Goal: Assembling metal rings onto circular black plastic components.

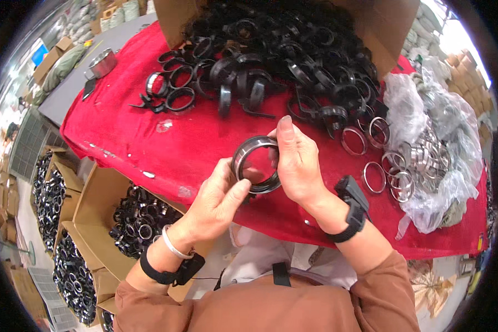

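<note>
Both hands hold one ring assembly point(255, 165), a black plastic ring with a shiny metal ring set inside it, above the red cloth point(149, 141). My left hand point(218, 193) grips its lower left edge with thumb and fingers. My right hand point(297, 160) clasps its right side, fingers stretched up along the rim. A big heap of black plastic rings point(271, 61) lies just beyond the hands. Loose metal rings point(379, 177) lie to the right.
A clear plastic bag point(437, 149) with more metal rings sits at the right. Cardboard boxes point(94, 199) full of assembled rings stand on the floor at the left. A cardboard box wall point(174, 19) backs the heap. A tape roll point(102, 62) lies on the grey table.
</note>
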The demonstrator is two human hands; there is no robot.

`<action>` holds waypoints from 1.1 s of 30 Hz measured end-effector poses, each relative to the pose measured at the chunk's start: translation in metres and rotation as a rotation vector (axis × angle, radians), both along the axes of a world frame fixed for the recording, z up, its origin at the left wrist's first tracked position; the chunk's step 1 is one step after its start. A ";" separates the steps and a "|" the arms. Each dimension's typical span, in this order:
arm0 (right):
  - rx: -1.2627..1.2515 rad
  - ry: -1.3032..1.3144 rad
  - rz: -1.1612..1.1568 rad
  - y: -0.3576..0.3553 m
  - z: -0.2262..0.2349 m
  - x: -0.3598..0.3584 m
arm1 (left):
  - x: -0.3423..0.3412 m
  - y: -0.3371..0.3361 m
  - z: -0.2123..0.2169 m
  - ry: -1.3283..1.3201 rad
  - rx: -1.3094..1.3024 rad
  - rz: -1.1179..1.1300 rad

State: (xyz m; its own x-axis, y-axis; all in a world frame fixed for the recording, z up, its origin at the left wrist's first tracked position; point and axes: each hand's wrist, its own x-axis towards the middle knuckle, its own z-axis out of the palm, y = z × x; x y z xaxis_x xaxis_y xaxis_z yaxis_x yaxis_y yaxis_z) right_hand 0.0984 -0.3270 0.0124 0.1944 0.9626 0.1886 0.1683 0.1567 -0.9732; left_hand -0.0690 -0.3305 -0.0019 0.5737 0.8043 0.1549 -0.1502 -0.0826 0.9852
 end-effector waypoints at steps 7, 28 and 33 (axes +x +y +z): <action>0.220 -0.095 -0.192 -0.017 0.002 0.004 | 0.055 -0.019 0.007 -0.144 0.090 0.383; 0.431 -0.370 -0.125 -0.036 0.001 0.040 | 0.070 -0.034 0.021 -0.292 -0.453 0.099; 0.344 -0.473 0.235 -0.064 0.022 0.048 | 0.073 -0.030 0.011 -0.283 -0.330 0.177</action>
State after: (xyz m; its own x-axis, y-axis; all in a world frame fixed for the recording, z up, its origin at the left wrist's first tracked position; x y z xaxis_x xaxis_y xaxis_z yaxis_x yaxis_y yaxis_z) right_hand 0.1468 -0.3906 0.0347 -0.1951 0.8382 0.5093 0.4908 0.5330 -0.6892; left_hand 0.0037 -0.3603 0.0094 0.3950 0.9187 0.0046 -0.4287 0.1798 0.8854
